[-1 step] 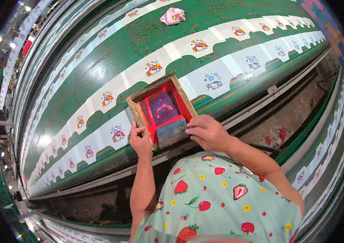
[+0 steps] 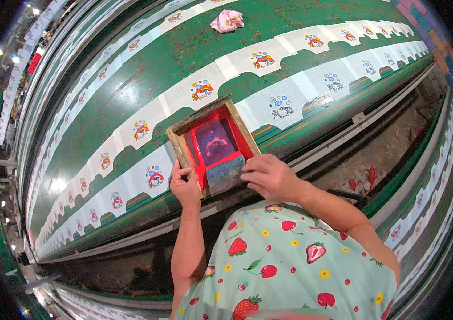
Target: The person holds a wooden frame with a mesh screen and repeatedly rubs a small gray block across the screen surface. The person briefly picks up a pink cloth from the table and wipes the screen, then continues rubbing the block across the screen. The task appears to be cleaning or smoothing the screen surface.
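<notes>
- Head view, nearest first: a pale green garment printed with strawberries and cherries covers the person's front.
- Left hand: at the near left part of the wooden frame, fingers bent narrowly around its side, holding it.
- Right hand: by the near right corner, fingers curled and close together beside the dark block; whether they grip anything, I cannot tell.
- The block lies inside the frame at its near end; its red-coated edge faces the far end and slants from lower left to upper right, crosswise to the frame.
- The frame sits over the near row on the table, close to the table's front edge. Only slightly longer than wide, it has its long axis running from upper left to lower right, the far end pointing away and leftward. Red ink coats the inner walls around a dark purple mesh.
- Near-row white pieces right of the frame show blue and dark outlines; those to its left also bear red.
- Beyond, a second row of white pieces carries multicoloured prints.
- Farther still, a crumpled pink cloth lies on the green surface.
</notes>
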`<state>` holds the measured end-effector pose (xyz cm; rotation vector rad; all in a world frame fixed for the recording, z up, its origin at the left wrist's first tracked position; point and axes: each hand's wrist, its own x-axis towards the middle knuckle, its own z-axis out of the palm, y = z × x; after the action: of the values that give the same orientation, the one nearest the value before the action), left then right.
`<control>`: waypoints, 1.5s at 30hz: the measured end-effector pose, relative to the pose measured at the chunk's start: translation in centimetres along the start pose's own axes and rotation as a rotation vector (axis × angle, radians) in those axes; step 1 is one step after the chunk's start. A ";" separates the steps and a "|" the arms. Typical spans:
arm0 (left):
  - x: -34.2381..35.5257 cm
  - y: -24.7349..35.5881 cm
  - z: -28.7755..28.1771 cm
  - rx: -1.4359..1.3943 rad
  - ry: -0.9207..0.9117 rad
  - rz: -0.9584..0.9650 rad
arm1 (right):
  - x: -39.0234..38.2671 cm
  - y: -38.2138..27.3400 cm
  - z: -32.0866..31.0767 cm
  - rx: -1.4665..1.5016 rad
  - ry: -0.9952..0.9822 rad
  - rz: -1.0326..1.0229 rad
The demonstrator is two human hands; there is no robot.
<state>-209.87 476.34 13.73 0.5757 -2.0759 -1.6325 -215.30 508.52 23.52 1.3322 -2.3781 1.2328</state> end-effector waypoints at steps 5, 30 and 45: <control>0.6 0.2 0.6 0.017 -0.008 -0.006 | 2.3 0.0 2.9 -0.156 -0.182 -0.109; -0.1 1.1 0.4 -0.070 -0.016 -0.003 | 16.9 7.1 1.3 -0.164 -0.540 0.108; 0.0 1.2 0.5 -0.005 -0.010 0.090 | 12.9 3.9 4.3 -0.384 -0.379 0.028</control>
<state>-210.26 476.97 14.82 0.4665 -2.0731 -1.5920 -224.87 498.20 24.72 1.5042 -2.7047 0.5127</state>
